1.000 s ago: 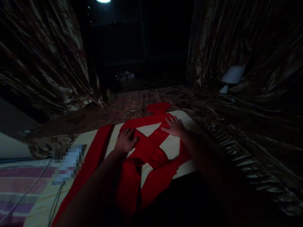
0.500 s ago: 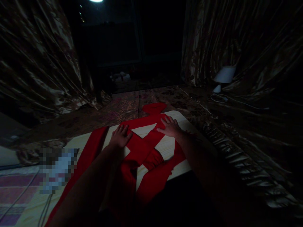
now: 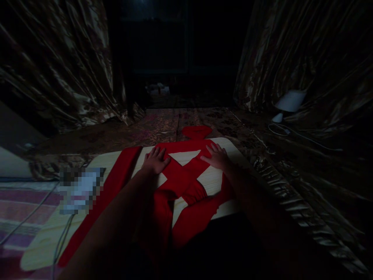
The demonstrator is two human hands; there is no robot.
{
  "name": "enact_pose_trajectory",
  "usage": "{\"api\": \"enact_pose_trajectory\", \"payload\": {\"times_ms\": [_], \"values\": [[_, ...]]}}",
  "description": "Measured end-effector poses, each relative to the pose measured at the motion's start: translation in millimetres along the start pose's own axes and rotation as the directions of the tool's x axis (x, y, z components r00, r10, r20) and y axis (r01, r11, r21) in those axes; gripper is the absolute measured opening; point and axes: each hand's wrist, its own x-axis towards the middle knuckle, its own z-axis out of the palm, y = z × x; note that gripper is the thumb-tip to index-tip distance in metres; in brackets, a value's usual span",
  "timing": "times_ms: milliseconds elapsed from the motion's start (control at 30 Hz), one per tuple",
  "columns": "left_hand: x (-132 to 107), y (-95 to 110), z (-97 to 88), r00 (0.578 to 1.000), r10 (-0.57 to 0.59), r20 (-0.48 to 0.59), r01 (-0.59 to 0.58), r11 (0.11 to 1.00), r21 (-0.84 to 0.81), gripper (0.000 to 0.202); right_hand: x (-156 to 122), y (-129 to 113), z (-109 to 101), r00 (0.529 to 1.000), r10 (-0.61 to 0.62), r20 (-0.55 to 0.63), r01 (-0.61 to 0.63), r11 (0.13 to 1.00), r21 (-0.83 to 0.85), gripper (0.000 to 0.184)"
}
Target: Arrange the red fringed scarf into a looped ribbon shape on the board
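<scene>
A long red cloth (image 3: pixel 190 177) lies over a pale wood-grained board (image 3: pixel 217 187), with two of its bands crossing in an X. My left hand (image 3: pixel 155 160) rests flat on the upper end of the left band, fingers spread. On the matching end of the right band, my right hand (image 3: pixel 217 156) lies palm down with its fingers apart. Beyond the board's far edge, a loop of the same red cloth spills onto the patterned cover (image 3: pixel 160 120). Nearer my body the cloth bunches into folds, partly hidden by my left forearm and shadow.
A blurred-out flat device (image 3: pixel 83 190) with a cable (image 3: pixel 62 237) sits at the board's left side. A striped cloth (image 3: pixel 17 210) lies beyond it. A small white lamp (image 3: pixel 291 101) stands back right, its cord trailing. Curtains (image 3: pixel 78 58) hang on both sides of a dark window.
The whole scene has shifted right in the picture as the head view turned slightly left. Both hands still press on the same ends of the cloth, which looks unchanged.
</scene>
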Motion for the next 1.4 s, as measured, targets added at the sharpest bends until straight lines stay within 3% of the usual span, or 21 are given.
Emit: {"api": "enact_pose_trajectory", "payload": {"times_ms": [333, 633, 867, 933, 1000, 1133, 1200, 1400], "values": [[1.0, -2.4, -0.7, 1.000, 0.000, -0.006, -0.001, 1.000, -0.022, 0.083, 2.0, -0.7, 0.6, 0.999, 0.008, 0.035, -0.007, 1.000, -0.022, 0.094], [-8.5, -3.1, 1.0, 0.997, 0.020, -0.074, -0.022, 0.999, -0.036, 0.080, 0.7, -0.5, -0.8, 1.000, -0.008, 0.029, 0.010, 0.999, -0.039, 0.091], [-18.2, -0.8, 1.0, 0.994, 0.031, -0.108, -0.034, 0.999, -0.031, 0.074, 1.9, 0.1, 2.1, 1.000, -0.015, 0.006, 0.015, 0.999, -0.038, 0.088], [-21.4, 0.4, 0.3, 0.992, 0.043, -0.116, -0.047, 0.998, -0.029, 0.073, 1.8, 2.1, 4.9, 0.998, -0.032, -0.057, 0.032, 0.999, -0.011, 0.085], [-24.4, 1.2, 0.3, 0.991, 0.060, -0.117, -0.064, 0.997, -0.030, 0.072, 0.3, 4.2, 7.1, 0.978, -0.069, -0.199, 0.073, 0.997, 0.011, 0.077], [-29.1, 1.5, 1.6, 0.985, 0.107, -0.132, -0.112, 0.993, -0.030, 0.072, -6.0, 5.9, 6.8, 0.860, -0.221, -0.460, 0.255, 0.967, 0.014, 0.043], [-31.4, 1.9, 1.8, 0.984, 0.113, -0.134, -0.119, 0.992, -0.039, 0.072, -8.2, 5.0, 5.7, 0.824, -0.283, -0.490, 0.329, 0.944, 0.007, 0.036], [-45.1, 6.3, -1.3, 0.979, 0.161, -0.125, -0.170, 0.983, -0.065, 0.068, -3.4, 6.3, 10.3, 0.791, -0.405, -0.459, 0.451, 0.892, -0.010, 0.036]]}}
